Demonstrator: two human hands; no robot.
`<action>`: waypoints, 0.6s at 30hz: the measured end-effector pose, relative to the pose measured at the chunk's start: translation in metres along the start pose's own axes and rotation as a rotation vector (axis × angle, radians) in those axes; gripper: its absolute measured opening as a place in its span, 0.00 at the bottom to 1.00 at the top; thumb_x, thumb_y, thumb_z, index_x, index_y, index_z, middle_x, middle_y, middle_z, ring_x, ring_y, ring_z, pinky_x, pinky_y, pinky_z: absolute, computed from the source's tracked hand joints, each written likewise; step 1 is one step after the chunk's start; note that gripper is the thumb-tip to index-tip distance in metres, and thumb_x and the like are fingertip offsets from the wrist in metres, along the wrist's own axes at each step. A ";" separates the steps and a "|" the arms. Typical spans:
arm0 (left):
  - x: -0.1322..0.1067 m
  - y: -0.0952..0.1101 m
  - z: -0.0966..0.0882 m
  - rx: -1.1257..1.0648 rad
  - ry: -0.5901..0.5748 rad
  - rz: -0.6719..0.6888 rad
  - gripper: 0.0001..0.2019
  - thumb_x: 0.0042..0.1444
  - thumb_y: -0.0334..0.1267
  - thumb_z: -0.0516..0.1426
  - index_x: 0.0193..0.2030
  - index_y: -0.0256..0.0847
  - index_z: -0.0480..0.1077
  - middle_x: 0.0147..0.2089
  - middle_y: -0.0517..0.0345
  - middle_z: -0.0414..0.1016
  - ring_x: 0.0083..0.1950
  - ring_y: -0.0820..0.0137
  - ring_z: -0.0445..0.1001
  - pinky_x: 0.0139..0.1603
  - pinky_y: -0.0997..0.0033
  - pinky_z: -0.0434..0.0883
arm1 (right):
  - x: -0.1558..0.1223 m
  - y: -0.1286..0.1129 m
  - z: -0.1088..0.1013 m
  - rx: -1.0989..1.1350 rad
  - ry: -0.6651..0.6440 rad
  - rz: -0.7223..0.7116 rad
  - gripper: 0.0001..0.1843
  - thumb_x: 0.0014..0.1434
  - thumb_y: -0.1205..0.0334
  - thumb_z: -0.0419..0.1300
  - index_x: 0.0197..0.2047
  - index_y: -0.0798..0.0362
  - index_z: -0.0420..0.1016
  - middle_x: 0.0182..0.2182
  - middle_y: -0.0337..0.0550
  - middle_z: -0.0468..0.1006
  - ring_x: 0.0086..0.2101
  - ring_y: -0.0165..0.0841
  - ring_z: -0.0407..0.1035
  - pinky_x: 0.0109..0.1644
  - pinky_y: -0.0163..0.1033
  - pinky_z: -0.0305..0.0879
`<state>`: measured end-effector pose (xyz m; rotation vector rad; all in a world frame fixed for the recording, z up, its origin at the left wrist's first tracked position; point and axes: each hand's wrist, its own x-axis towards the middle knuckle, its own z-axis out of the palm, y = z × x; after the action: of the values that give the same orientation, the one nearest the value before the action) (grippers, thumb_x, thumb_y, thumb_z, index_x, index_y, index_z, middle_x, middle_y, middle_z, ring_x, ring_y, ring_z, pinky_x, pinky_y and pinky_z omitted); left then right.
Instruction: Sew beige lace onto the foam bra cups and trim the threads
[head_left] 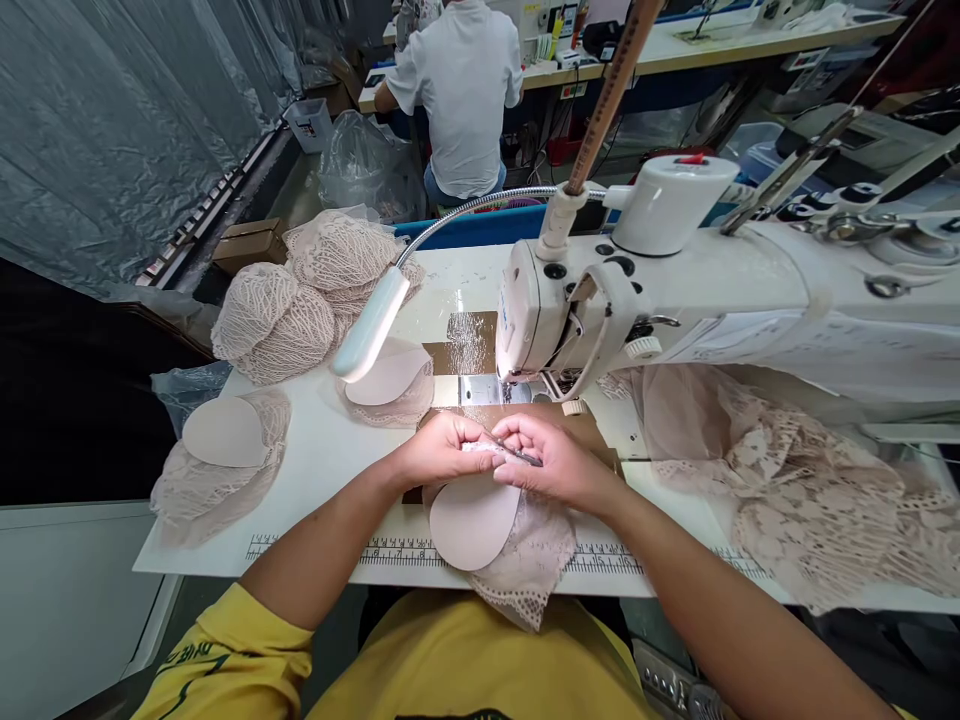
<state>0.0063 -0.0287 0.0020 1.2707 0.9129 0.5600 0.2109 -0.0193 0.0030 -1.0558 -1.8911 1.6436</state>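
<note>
In front of the sewing machine's needle area, my left hand (442, 447) is closed on the upper edge of a beige lace piece (536, 545). A smooth, pale oval bra cup pad (474, 520) lies against that lace, below my fingers. The lace hangs over the table's front edge. My right hand (551, 460) is closed beside the left, fingertips nearly meeting it. Between its fingers is a slim dark metal tool (525, 457); whether it is tweezers or snips I cannot tell. The white sewing machine (547, 310) stands just beyond, its presser foot above the metal plate (480, 390).
Stacked lace cups (277, 310) sit at the back left, with further pads on lace (225, 435) nearer. A lamp (373, 325) arches over the table. Loose lace (817, 480) lies right. A printed ruler (397, 552) runs along the front edge. Another person (469, 95) sits beyond.
</note>
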 end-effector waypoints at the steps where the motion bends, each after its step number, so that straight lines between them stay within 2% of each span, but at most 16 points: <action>1: -0.001 0.001 -0.002 0.003 0.020 0.007 0.15 0.52 0.45 0.63 0.35 0.31 0.75 0.29 0.56 0.72 0.30 0.74 0.67 0.31 0.76 0.64 | 0.000 -0.001 0.001 -0.037 -0.007 0.020 0.12 0.54 0.55 0.63 0.40 0.51 0.71 0.32 0.38 0.75 0.34 0.33 0.69 0.35 0.36 0.63; 3: -0.004 0.006 -0.005 0.073 0.138 0.069 0.14 0.52 0.44 0.62 0.36 0.33 0.73 0.29 0.58 0.70 0.29 0.75 0.66 0.30 0.76 0.64 | -0.001 -0.003 0.001 -0.126 0.016 0.022 0.08 0.57 0.56 0.60 0.34 0.52 0.72 0.29 0.37 0.73 0.31 0.31 0.66 0.32 0.35 0.60; 6: -0.015 0.018 -0.006 0.351 0.388 0.248 0.09 0.53 0.40 0.61 0.36 0.35 0.71 0.30 0.59 0.69 0.30 0.75 0.66 0.31 0.77 0.64 | -0.002 -0.006 -0.001 -0.172 0.080 -0.010 0.11 0.58 0.56 0.57 0.27 0.53 0.71 0.24 0.37 0.70 0.28 0.30 0.63 0.29 0.35 0.56; 7: -0.018 0.021 -0.003 0.456 0.409 0.289 0.07 0.54 0.39 0.61 0.34 0.36 0.72 0.30 0.59 0.69 0.31 0.75 0.66 0.31 0.77 0.65 | -0.002 -0.006 -0.001 -0.173 0.099 -0.014 0.12 0.58 0.56 0.57 0.27 0.53 0.71 0.24 0.37 0.70 0.27 0.30 0.62 0.28 0.35 0.55; 9: -0.022 0.023 0.005 0.654 0.368 0.328 0.06 0.55 0.38 0.60 0.33 0.36 0.73 0.29 0.58 0.70 0.30 0.74 0.67 0.30 0.77 0.64 | -0.002 -0.006 -0.001 -0.176 0.123 -0.025 0.12 0.59 0.56 0.56 0.28 0.53 0.72 0.24 0.38 0.71 0.28 0.31 0.63 0.28 0.35 0.56; 11: -0.022 0.019 0.015 0.837 0.340 0.353 0.06 0.57 0.37 0.58 0.34 0.37 0.73 0.28 0.58 0.72 0.29 0.74 0.69 0.29 0.76 0.64 | -0.002 -0.004 0.000 -0.173 0.126 -0.044 0.12 0.59 0.56 0.56 0.30 0.53 0.74 0.26 0.40 0.73 0.30 0.32 0.65 0.31 0.35 0.59; 13: -0.018 0.012 0.022 0.978 0.379 0.392 0.07 0.58 0.36 0.56 0.33 0.37 0.73 0.28 0.57 0.73 0.29 0.73 0.70 0.28 0.75 0.63 | -0.002 -0.001 0.000 -0.166 0.119 -0.058 0.11 0.59 0.56 0.56 0.32 0.53 0.75 0.28 0.40 0.75 0.32 0.33 0.67 0.33 0.36 0.60; 18: -0.014 0.004 0.025 1.039 0.435 0.487 0.11 0.59 0.33 0.53 0.26 0.37 0.70 0.24 0.59 0.72 0.24 0.74 0.69 0.24 0.77 0.61 | -0.002 0.003 0.000 -0.071 0.107 -0.038 0.14 0.58 0.51 0.58 0.31 0.53 0.74 0.28 0.40 0.74 0.31 0.33 0.67 0.33 0.36 0.61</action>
<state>0.0197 -0.0525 0.0099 2.4097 1.3364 0.7969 0.2127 -0.0207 0.0006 -1.1067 -1.9001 1.4782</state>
